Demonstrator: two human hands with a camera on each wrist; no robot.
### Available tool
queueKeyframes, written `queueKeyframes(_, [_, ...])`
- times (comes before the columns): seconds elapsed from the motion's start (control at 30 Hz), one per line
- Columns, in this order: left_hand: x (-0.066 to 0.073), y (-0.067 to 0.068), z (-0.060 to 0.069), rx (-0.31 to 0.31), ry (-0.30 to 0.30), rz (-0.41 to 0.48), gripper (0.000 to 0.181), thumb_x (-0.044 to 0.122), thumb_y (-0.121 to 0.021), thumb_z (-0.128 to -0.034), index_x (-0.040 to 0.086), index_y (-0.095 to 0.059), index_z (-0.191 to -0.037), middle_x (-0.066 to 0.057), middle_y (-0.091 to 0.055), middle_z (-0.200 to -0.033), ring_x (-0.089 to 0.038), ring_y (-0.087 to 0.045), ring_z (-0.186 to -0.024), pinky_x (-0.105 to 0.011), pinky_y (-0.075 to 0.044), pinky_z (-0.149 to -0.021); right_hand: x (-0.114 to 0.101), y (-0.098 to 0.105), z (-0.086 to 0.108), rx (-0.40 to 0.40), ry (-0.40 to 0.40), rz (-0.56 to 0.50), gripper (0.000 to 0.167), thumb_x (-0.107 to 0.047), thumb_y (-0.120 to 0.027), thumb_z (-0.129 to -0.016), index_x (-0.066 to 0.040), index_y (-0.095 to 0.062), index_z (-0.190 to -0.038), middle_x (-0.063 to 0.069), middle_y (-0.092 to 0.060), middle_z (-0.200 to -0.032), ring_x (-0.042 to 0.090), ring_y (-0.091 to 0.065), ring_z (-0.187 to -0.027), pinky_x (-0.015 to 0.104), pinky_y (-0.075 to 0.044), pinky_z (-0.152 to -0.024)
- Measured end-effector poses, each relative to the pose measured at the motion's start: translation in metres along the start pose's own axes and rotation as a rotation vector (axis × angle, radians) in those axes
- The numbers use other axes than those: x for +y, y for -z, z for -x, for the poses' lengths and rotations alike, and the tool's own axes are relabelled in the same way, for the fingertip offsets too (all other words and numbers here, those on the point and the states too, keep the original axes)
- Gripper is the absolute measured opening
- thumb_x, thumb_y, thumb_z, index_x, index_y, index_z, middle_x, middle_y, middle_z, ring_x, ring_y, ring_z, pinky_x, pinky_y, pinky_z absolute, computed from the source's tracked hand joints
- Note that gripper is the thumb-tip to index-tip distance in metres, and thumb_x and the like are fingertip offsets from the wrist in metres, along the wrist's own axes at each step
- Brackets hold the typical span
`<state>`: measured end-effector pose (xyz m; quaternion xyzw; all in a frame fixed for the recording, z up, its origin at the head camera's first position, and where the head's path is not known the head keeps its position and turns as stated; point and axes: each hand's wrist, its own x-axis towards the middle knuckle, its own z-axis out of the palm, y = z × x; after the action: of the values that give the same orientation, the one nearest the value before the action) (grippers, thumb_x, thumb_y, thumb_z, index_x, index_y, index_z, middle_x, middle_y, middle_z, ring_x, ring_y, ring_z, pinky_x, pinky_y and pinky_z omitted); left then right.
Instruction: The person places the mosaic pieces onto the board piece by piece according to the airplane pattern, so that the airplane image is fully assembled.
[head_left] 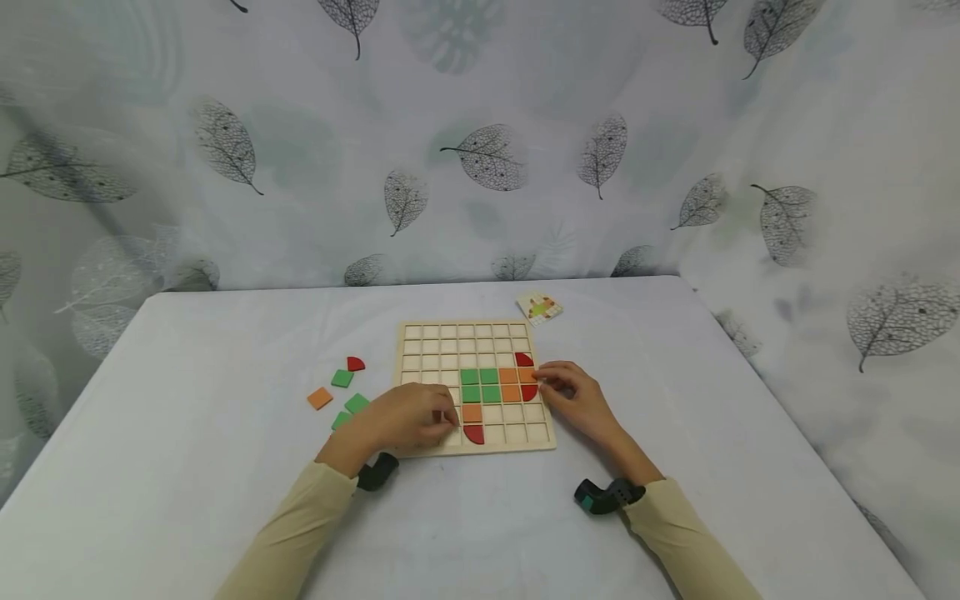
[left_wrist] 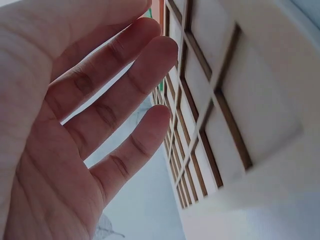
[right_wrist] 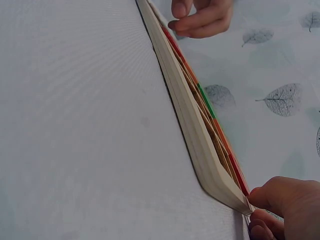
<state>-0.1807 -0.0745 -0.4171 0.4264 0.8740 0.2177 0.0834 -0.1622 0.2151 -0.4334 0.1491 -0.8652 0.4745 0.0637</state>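
The grid board (head_left: pixel 427 343) lies flat near the middle of the white table (head_left: pixel 225 358), and its cells hold a block of green squares (head_left: pixel 479 385), a block of orange squares (head_left: pixel 508 384) beside it toward the board's right edge, a lone orange square (head_left: pixel 472 412) nearer the front edge, and red quarter-rounds (head_left: pixel 473 434) in front of that and along the right side. The left hand (head_left: pixel 420 415) hangs over the board's near left part, its fingers mostly extended and loosely spread; no piece shows in its grasp, and it hides the cells beneath. The right hand (head_left: pixel 573 398) is at the board's right edge, fingers bent and tips close to the rim, by an orange square and a red quarter-round; whether it grips the edge or merely touches there, I cannot tell. Off the board's left edge lie loose pieces: a red one (head_left: pixel 356 363), an orange one (head_left: pixel 319 398) and several green ones (head_left: pixel 342 378). A patterned card (head_left: pixel 538 307) rests just past the board's far right corner. The step in hand seems to be setting or straightening pieces in cells; the next move probably calls for lifting a loose piece and lining it squarely with its cell.
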Motion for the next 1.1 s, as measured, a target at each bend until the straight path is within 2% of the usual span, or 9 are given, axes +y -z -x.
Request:
queueKeyframes(0.23, [-0.006, 0.007, 0.011, 0.019, 0.031, 0.013, 0.007, 0.01, -0.068, -0.0889, 0.013, -0.074, -0.091, 0.008, -0.064, -0.091, -0.006, -0.058, -0.077, -0.024, -0.05, -0.074, -0.001, 0.001, 0.0, -0.009, -0.019, -0.003, 0.023, 0.007, -0.061, -0.09, 0.012, -0.065, -0.113, 0.028, -0.058, -0.121, 0.038, -0.06, -0.097, 0.048, -0.05, -0.085])
queueKeyframes(0.5, [-0.016, 0.017, 0.027, 0.046, 0.135, 0.1, 0.013, 0.013, -0.064, -0.092, 0.011, -0.07, -0.103, 0.009, -0.064, -0.091, -0.008, -0.059, -0.084, -0.023, -0.049, -0.074, 0.0, 0.001, 0.0, -0.01, -0.028, -0.007, 0.024, 0.006, -0.061, -0.091, 0.011, -0.065, -0.113, 0.028, -0.058, -0.121, 0.037, -0.06, -0.098, 0.039, -0.05, -0.085])
queueKeyframes(0.67, [-0.025, 0.022, 0.039, 0.104, 0.165, 0.131, 0.014, 0.015, -0.063, -0.0934, 0.011, -0.069, -0.105, 0.009, -0.063, -0.091, -0.006, -0.057, -0.084, -0.027, -0.05, -0.074, 0.001, 0.001, 0.0, -0.011, -0.033, 0.003, 0.024, 0.006, -0.061, -0.091, 0.011, -0.065, -0.113, 0.027, -0.058, -0.121, 0.035, -0.06, -0.097, 0.04, -0.05, -0.084])
queueKeyframes(0.9, [-0.038, 0.03, 0.052, 0.182, 0.186, 0.092, 0.014, 0.014, -0.065, -0.0924, 0.008, -0.069, -0.105, 0.007, -0.064, -0.09, -0.007, -0.058, -0.083, -0.026, -0.049, -0.072, 0.0, 0.001, -0.001, -0.011, -0.036, 0.008, 0.023, 0.006, -0.061, -0.091, 0.011, -0.065, -0.113, 0.027, -0.058, -0.121, 0.035, -0.059, -0.097, 0.039, -0.05, -0.084])
queueKeyframes(1.0, [-0.044, 0.032, 0.056, 0.213, 0.188, 0.08, 0.013, 0.012, -0.065, -0.0919, 0.008, -0.069, -0.104, 0.006, -0.066, -0.09, -0.01, -0.06, -0.084, -0.029, -0.049, -0.073, -0.001, 0.001, -0.001, -0.009, -0.036, 0.006, 0.023, 0.006, -0.061, -0.091, 0.011, -0.065, -0.113, 0.027, -0.058, -0.121, 0.035, -0.059, -0.097, 0.038, -0.05, -0.084])
queueKeyframes(1.1, [-0.05, 0.033, 0.057, 0.254, 0.22, 0.049, 0.013, 0.011, -0.066, -0.0913, 0.008, -0.07, -0.103, 0.004, -0.066, -0.094, -0.015, -0.061, -0.087, -0.033, -0.05, -0.075, -0.001, 0.0, -0.001, -0.007, -0.033, 0.007, 0.023, 0.006, -0.062, -0.09, 0.011, -0.065, -0.113, 0.027, -0.058, -0.12, 0.036, -0.059, -0.097, 0.038, -0.05, -0.084])
